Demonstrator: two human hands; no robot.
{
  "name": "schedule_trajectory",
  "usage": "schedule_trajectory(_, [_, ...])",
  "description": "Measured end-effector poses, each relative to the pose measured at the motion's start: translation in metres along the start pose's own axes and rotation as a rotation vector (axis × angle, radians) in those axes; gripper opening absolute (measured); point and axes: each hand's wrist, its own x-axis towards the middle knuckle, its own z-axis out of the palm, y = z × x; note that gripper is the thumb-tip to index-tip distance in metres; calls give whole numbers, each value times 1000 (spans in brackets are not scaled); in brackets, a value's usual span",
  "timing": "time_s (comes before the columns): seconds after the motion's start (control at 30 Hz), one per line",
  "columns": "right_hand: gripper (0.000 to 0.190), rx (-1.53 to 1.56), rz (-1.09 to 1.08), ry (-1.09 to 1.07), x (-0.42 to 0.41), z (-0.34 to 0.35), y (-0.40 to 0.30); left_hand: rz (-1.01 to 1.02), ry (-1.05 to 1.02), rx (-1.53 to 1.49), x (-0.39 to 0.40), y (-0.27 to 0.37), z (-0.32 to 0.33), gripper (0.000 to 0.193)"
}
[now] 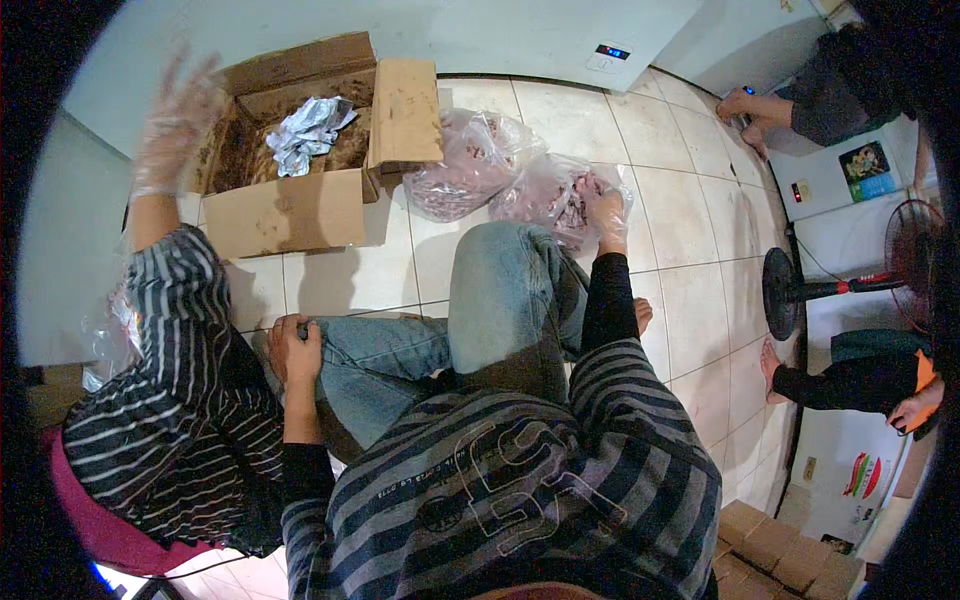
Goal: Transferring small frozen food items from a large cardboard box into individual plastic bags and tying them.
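Observation:
My left hand (295, 350) is bare and rests on my jeans at the knee, with a small dark thing by its thumb that I cannot make out. My right hand (607, 215), in a clear plastic glove, reaches into the open clear plastic bag (530, 193) of pinkish-brown pieces on the floor; its fingertips are among the pieces, and whether they grip any is unclear. A second clear bag (469, 165) of similar pieces lies touching it on the left. Beyond stands an open, stained cardboard box (283, 215) with crumpled silvery wrapping (307, 135) inside.
At my left, a co-worker in a striped top raises a gloved hand (176, 124) beside the box. Freezer-like white cabinets (517, 37) border the tiled floor. A pedestal fan (784, 294) and other people's limbs are at right; cardboard boxes (787, 551) lie at lower right.

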Motion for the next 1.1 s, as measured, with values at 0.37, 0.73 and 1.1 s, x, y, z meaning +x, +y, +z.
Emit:
schedule_trajectory(0.37, [28, -218, -48, 156, -24, -4, -31, -5, -27, 112, 4, 27, -17, 20])
schedule_trajectory(0.73, [52, -227, -51, 303, -41, 38, -22, -18, -107, 192, 11, 16, -1, 29])
schedule_trajectory(1.1, [68, -513, -240, 283, -38, 47, -4, -187, -291, 454, 30, 64, -21, 42])
